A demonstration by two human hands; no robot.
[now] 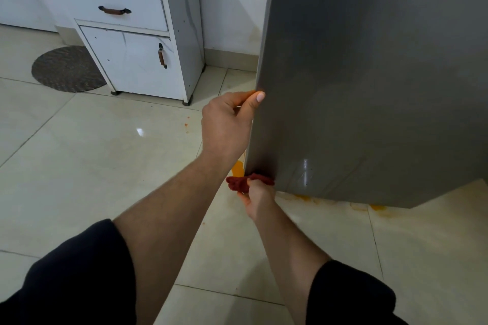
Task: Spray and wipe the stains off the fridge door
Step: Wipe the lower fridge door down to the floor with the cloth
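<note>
We see the fridge door (369, 74) filling the frame from 12 to 4 o'clock: a flat, dull grey panel with a bright glint and faint slanted streaks near its lower edge. Its top and right side are cut off by the frame, and we cannot tell whether the streaks are dirt or only reflections. Our left hand (227, 124) grips the door's near vertical edge just left of centre, thumb flat on the front face and fingers curled round behind the edge, where they are hidden. Below it, at the door's bottom corner, our right hand (257, 198) clutches a bunched dark red cloth (239, 183) pressed against the underside of that corner; its fingers are mostly buried in the cloth. Orange splashes (237, 167) lie on the pale tiled floor (92, 166) right under the corner and along the door's bottom edge towards 4 o'clock, partly hidden by the door. At 11 o'clock stands a white cabinet (137, 42), and a round woven mat (66, 68) lies at 10 o'clock, partly tucked behind it.
</note>
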